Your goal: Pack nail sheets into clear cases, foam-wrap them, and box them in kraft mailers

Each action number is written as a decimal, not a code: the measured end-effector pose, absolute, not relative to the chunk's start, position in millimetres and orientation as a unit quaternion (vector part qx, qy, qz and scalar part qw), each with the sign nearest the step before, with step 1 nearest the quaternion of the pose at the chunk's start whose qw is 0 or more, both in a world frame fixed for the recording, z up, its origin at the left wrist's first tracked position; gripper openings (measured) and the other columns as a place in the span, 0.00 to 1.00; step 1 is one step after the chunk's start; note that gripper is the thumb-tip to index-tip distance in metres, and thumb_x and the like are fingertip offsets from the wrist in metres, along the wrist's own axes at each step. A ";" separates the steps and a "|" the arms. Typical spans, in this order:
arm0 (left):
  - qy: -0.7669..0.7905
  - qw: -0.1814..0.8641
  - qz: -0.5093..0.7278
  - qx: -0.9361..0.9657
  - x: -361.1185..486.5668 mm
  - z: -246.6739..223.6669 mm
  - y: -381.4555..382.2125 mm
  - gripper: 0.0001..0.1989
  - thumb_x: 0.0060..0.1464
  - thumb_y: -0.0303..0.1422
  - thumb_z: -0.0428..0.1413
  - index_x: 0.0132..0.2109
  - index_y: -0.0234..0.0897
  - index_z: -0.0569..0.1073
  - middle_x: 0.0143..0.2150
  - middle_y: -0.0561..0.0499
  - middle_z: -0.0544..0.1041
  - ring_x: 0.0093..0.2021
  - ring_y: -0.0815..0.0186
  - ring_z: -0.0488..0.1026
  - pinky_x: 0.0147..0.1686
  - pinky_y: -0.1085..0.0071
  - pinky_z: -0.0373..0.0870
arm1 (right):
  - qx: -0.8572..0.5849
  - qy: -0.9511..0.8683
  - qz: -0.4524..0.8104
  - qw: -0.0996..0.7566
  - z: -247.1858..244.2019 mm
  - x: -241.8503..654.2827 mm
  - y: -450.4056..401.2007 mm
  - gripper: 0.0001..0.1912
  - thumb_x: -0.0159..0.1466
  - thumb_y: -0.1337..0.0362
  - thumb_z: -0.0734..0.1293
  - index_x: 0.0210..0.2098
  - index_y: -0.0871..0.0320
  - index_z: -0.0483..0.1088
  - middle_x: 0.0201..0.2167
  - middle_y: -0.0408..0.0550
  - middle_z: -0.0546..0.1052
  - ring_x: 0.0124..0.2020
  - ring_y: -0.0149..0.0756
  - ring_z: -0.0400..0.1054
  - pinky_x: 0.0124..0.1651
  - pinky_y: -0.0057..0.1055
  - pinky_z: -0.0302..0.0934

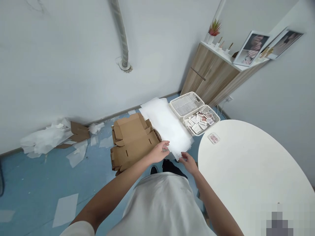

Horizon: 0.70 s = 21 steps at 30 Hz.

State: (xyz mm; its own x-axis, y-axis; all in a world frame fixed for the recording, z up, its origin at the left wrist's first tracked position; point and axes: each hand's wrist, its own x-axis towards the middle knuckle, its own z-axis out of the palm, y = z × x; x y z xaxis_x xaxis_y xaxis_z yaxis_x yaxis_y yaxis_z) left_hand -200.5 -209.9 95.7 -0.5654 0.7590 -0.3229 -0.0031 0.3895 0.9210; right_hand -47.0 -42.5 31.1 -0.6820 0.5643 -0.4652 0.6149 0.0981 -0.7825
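Observation:
A stack of thin white packing foam sheets [163,119] lies in front of me, its near corner pointing toward my body. My right hand [188,163] is at that corner, thumb and fingers closed on the sheet edge. Over the near left edge of the stack is my left hand [159,152], its fingers curved and apart with nothing visible between them. Flattened brown cardboard boxes [135,137] are piled just left of the sheets, close to my left forearm.
Two white baskets stand beyond the sheets: one with clear plastic pieces [187,104], one with small printed packets [200,122]. A round white table [246,164] on my right bears one small packet [213,138]. Scrap paper [65,209] litters the blue floor; a wooden cabinet [211,72] stands behind.

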 end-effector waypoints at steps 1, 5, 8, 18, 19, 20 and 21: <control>0.735 0.404 0.491 0.236 -206.1 95.3 -203.0 0.24 0.49 0.31 0.52 0.55 0.37 0.61 0.54 0.42 0.65 0.50 0.61 0.66 0.44 0.67 0.67 | 0.383 0.756 -0.530 0.037 30.6 -57.9 -36.7 0.25 0.50 0.55 0.65 0.47 0.56 0.66 0.46 0.52 0.71 0.48 0.43 0.65 0.47 0.39 0.59; 0.737 0.441 0.476 0.188 -229.7 91.0 -169.4 0.25 0.50 0.39 0.53 0.55 0.39 0.60 0.57 0.41 0.61 0.56 0.56 0.60 0.46 0.66 0.65 | 0.319 0.808 -0.490 0.071 31.3 -102.5 -13.0 0.31 0.54 0.52 0.63 0.54 0.57 0.59 0.55 0.54 0.63 0.57 0.43 0.55 0.55 0.41 0.52; 0.766 0.422 0.459 0.158 -248.6 81.3 -138.5 0.28 0.50 0.43 0.52 0.56 0.40 0.58 0.61 0.42 0.54 0.58 0.56 0.57 0.49 0.66 0.63 | 0.310 0.827 -0.464 0.063 30.1 -136.2 2.3 0.36 0.54 0.49 0.62 0.58 0.58 0.53 0.62 0.55 0.50 0.62 0.44 0.44 0.59 0.42 0.46; 0.780 0.467 0.415 -0.030 -295.9 7.0 -83.3 0.32 0.51 0.50 0.48 0.58 0.37 0.55 0.62 0.41 0.54 0.61 0.56 0.51 0.56 0.63 0.51 | 0.277 0.872 -0.388 0.108 -18.3 -211.2 20.9 0.38 0.59 0.49 0.57 0.61 0.62 0.42 0.63 0.59 0.43 0.64 0.48 0.34 0.58 0.48 0.41; 0.780 0.468 0.413 -0.040 -296.1 0.8 -83.7 0.32 0.51 0.49 0.48 0.58 0.36 0.55 0.62 0.41 0.54 0.61 0.56 0.51 0.56 0.63 0.51 | 0.269 0.879 -0.375 0.121 -21.9 -211.8 19.3 0.37 0.59 0.50 0.56 0.61 0.62 0.42 0.63 0.59 0.45 0.64 0.48 0.34 0.58 0.50 0.39; 0.779 0.470 0.413 -0.048 -295.7 -4.2 -84.3 0.33 0.51 0.49 0.48 0.59 0.35 0.55 0.62 0.40 0.55 0.61 0.57 0.52 0.56 0.64 0.51 | 0.255 0.886 -0.364 0.134 -24.3 -211.4 17.4 0.36 0.60 0.50 0.55 0.61 0.62 0.42 0.63 0.58 0.46 0.64 0.48 0.34 0.58 0.51 0.37; 0.777 0.472 0.413 -0.052 -294.9 -8.1 -84.8 0.33 0.51 0.49 0.48 0.59 0.35 0.55 0.62 0.40 0.55 0.61 0.57 0.52 0.56 0.65 0.52 | 0.237 0.893 -0.355 0.146 -25.7 -210.6 15.5 0.35 0.60 0.51 0.55 0.61 0.61 0.42 0.63 0.57 0.47 0.63 0.48 0.35 0.58 0.52 0.35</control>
State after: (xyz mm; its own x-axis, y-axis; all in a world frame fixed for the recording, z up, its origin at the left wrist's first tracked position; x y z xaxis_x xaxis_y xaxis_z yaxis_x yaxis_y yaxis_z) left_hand -294.9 -84.8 -8.1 -0.5498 0.3098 -0.7757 -0.4700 0.6530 0.5939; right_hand -210.6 15.5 -25.7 -0.8454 0.3191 -0.4284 0.5262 0.6359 -0.5646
